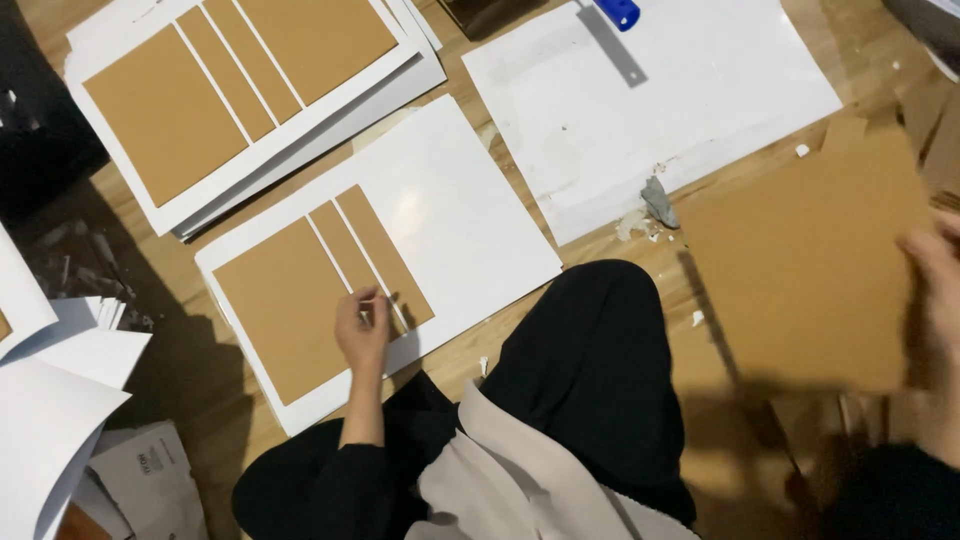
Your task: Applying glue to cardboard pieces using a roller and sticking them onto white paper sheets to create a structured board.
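We sit at the wooden floor [180,250], which serves as our work surface, so the sheets can lie flat around our knees.

The largest piece in hand is the big plain brown cardboard sheet [800,270] on our right. Our right hand [940,290] grips its far edge and appears to hold it a little off the floor, judging by the shadow under it; the hand is blurred, so we cannot tell how the fingers close on the edge.

Straight ahead lies the glossy white rectangular sheet [450,220], flat and angled toward us, likely so that both hands reach it. Three brown cardboard panels sit on its left half: one wide panel [285,310] and two narrow strips [375,250] beside it, parted by thin white gaps. The right half of the sheet is bare.

Our left hand [362,330] rests on the lower end of the strips, fingers drawn together and pressing down on them, seemingly to keep them in line.

Beyond it, a stack of like white sheets with brown panels [240,90] lies squared up at the upper left. A second bare white sheet [680,100] lies at the upper right, with a blue-handled flat metal tool [618,25] on it and small scraps [655,205] at its near edge.
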